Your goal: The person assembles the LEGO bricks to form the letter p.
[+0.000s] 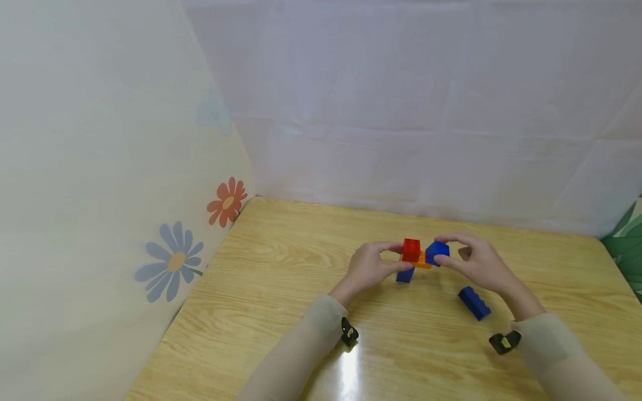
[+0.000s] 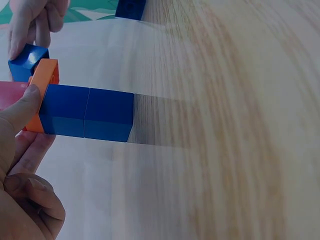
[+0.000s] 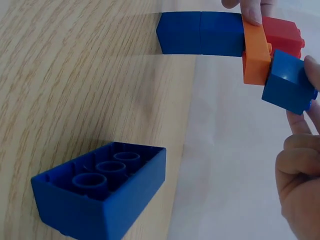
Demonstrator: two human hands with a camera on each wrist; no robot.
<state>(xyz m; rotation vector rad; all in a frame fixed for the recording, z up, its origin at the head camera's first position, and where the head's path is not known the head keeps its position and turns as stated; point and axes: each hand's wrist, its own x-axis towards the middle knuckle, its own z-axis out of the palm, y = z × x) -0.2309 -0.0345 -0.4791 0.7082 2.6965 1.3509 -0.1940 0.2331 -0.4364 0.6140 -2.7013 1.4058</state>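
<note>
My left hand [image 1: 368,266] pinches a small tower of toy building bricks, its thumb on the orange brick [image 2: 48,75]. A red brick [image 1: 412,249] sits on top of the orange one, and two blue bricks [image 3: 201,33] are stacked beneath it, on the table. Between thumb and fingers, my right hand [image 1: 481,263] holds another blue brick [image 3: 289,81]. That brick is tilted, close against the orange brick's free end; I cannot tell whether they are joined. The right wrist view shows studs on its far side, by the fingers.
A longer blue brick [image 1: 473,303] lies on its side near my right wrist, its hollow underside showing in the right wrist view. The wooden table [image 1: 241,312] meets a white cloth [image 1: 371,111] behind and a flower-patterned panel [image 1: 100,167] at left.
</note>
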